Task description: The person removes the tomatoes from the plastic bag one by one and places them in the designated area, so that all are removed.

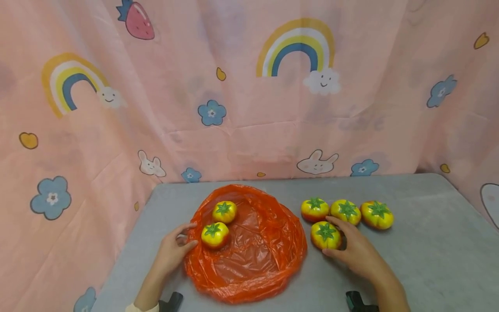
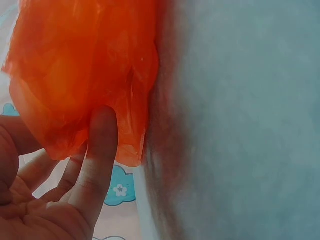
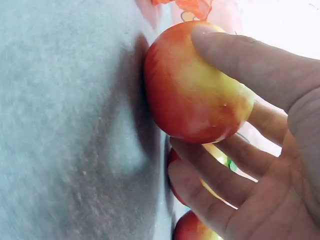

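Note:
My right hand point(image 1: 356, 249) grips a yellow-and-red toy tomato point(image 1: 325, 234) with a painted green star top. In the right wrist view, the thumb lies on one side of this toy tomato point(image 3: 195, 85) and the fingers on the other, close over the table. An orange-red plastic bag point(image 1: 253, 255) lies spread with its mouth up, two toy tomatoes point(image 1: 215, 235) inside at its left. At the bag's left rim rests my left hand point(image 1: 169, 251), thumb and forefinger apart. Its extended fingers point(image 2: 102, 145) touch the bag's outer side in the left wrist view.
Three more toy tomatoes point(image 1: 345, 211) stand in a row behind and right of my right hand. The grey table point(image 1: 436, 260) ends at a pink printed curtain point(image 1: 241, 143) at the back and left.

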A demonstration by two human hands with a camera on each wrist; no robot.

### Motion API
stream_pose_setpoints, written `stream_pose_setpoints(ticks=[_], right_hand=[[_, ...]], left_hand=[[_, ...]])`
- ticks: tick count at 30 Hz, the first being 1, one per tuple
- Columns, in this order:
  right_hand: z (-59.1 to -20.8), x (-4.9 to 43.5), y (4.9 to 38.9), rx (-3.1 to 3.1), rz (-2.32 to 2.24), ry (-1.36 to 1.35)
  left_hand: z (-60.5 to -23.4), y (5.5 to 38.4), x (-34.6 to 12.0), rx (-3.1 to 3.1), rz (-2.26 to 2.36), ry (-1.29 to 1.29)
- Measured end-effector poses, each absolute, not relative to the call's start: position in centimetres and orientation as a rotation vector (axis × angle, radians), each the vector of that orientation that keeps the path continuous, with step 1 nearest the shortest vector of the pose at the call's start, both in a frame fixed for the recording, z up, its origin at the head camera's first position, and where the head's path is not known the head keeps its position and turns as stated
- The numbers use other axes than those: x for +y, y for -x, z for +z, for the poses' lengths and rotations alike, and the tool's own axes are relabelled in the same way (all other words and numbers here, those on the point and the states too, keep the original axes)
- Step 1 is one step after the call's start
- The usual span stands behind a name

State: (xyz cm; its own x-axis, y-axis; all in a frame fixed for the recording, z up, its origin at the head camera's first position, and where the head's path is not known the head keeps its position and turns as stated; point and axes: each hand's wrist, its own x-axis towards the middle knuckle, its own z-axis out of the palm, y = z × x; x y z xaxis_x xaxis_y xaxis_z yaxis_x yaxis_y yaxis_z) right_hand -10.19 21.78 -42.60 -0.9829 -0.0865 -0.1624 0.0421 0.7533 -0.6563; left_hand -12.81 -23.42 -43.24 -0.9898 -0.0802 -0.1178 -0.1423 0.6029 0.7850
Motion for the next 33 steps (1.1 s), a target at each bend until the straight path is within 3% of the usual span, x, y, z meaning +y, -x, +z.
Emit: stream_pose_setpoints(ticks=[33], right_hand=[[-42.77, 21.3, 10.3, 2.804, -1.039, 0.012]], left_hand=[[-43.23, 12.74, -23.38, 2.741, 1.358, 0.193]])
